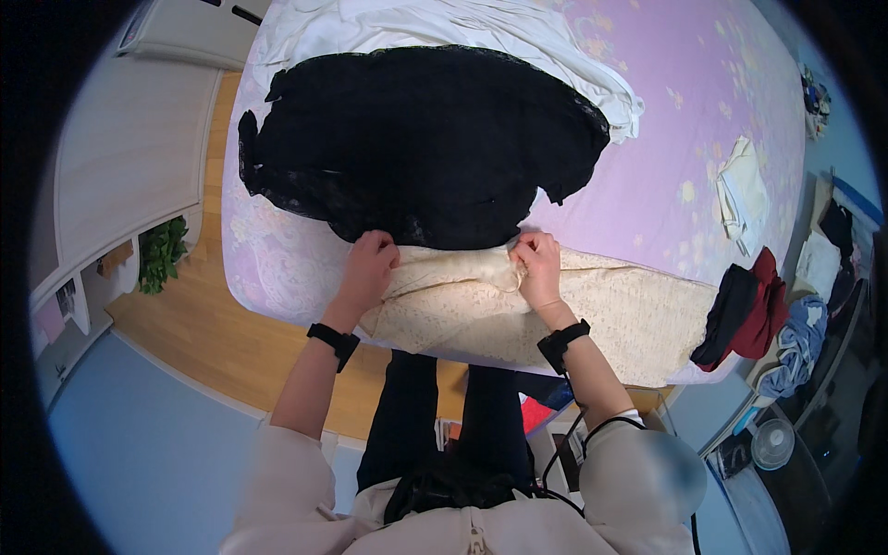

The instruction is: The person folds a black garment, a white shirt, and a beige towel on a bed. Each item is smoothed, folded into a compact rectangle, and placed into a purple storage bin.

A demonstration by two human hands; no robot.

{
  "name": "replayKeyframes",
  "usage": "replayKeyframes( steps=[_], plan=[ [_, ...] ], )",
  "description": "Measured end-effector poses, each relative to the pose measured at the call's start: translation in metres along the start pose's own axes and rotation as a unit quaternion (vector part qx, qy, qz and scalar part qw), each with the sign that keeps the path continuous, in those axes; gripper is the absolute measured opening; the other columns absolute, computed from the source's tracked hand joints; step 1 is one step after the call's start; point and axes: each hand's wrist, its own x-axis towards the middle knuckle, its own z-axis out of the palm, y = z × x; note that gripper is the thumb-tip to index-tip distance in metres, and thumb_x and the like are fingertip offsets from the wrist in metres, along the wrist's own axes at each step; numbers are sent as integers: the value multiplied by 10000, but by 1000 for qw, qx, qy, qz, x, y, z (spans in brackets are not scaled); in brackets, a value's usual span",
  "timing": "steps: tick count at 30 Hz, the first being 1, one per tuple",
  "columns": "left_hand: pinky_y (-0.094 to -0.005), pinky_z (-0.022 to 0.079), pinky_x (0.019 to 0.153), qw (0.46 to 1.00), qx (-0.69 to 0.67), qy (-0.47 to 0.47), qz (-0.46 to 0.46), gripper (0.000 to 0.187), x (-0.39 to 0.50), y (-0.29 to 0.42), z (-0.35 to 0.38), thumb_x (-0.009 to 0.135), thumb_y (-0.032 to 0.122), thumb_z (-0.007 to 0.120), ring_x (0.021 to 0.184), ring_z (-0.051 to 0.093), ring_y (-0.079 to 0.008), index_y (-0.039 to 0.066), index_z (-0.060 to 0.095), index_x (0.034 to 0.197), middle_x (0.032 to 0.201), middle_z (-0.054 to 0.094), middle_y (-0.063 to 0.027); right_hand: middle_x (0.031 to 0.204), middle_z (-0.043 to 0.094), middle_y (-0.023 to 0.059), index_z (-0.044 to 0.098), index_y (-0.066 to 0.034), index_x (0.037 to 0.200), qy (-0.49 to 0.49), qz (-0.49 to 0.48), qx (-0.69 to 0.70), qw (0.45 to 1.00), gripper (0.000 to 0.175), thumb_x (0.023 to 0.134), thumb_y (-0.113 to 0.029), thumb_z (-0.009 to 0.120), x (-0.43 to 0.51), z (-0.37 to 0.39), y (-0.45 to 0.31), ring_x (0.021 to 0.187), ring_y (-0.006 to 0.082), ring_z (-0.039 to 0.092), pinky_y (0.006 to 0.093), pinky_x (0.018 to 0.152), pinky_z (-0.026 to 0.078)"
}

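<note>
A cream lace garment (610, 305) lies along the near edge of the bed. My left hand (374, 260) is closed at its upper left part, pinching fabric where the cream cloth meets a black garment; which layer is between the fingers is partly hidden. My right hand (538, 260) pinches the cream garment's upper edge, with a thin loop of cord or trim beside the fingers. Just beyond both hands the black garment (430, 139), with sheer lace edging, is spread out. It overlaps a crumpled white cloth (444, 24) at the far side.
The bed has a lilac floral sheet (666, 187). A folded cream cloth (742, 198) lies at the right, near dark red (763, 305) and black folded clothes (727, 312). Blue denim (798, 347) and a small fan (772, 444) are beyond. A green plant (161, 255) stands left.
</note>
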Motion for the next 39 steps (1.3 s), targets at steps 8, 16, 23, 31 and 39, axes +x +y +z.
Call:
replayKeyframes(
  steps=[8, 16, 23, 31, 39],
  plan=[
    [-350, 414, 1082, 949, 158, 15, 272, 337, -19, 14, 13, 916, 130, 558, 1305, 489, -242, 46, 615, 1237, 1377, 560, -106, 1018, 582, 97, 574, -76, 775, -20, -48, -20, 998, 123, 712, 8, 639, -1, -1, 12, 951, 313, 538, 385, 806, 419],
    [-379, 400, 1106, 969, 132, -55, 201, 364, -25, 32, 22, 918, 167, 590, 1269, 519, -270, 14, 604, 1247, 1348, 575, -127, 1057, 613, 115, 595, -66, 986, -89, -35, -43, 995, 268, 777, -180, 719, -29, -42, -13, 1022, 302, 574, 404, 869, 447],
    [-430, 467, 958, 996, 30, -49, 68, 406, -52, 63, 55, 862, 211, 687, 1099, 575, -321, -3, 603, 1196, 1175, 611, -161, 1186, 592, 129, 595, -39, 1144, -156, -36, -86, 983, 523, 750, -326, 781, -57, -48, -24, 1109, 303, 552, 432, 960, 429],
    [-445, 493, 829, 985, 72, 16, 153, 291, -92, 48, 53, 830, 96, 641, 935, 598, -338, 32, 614, 1113, 974, 614, -147, 1208, 593, 91, 609, -69, 1107, -132, -191, -167, 958, 414, 737, -208, 732, -74, -45, -12, 1089, 263, 565, 405, 954, 444],
    [-420, 518, 812, 982, 14, -125, 139, 249, -115, 69, 19, 825, 70, 587, 932, 629, -311, 66, 627, 1071, 981, 640, -120, 1111, 633, 77, 649, -80, 952, -144, -126, -35, 981, 235, 725, -133, 681, -94, -89, -29, 981, 266, 612, 385, 879, 478]
  ],
)
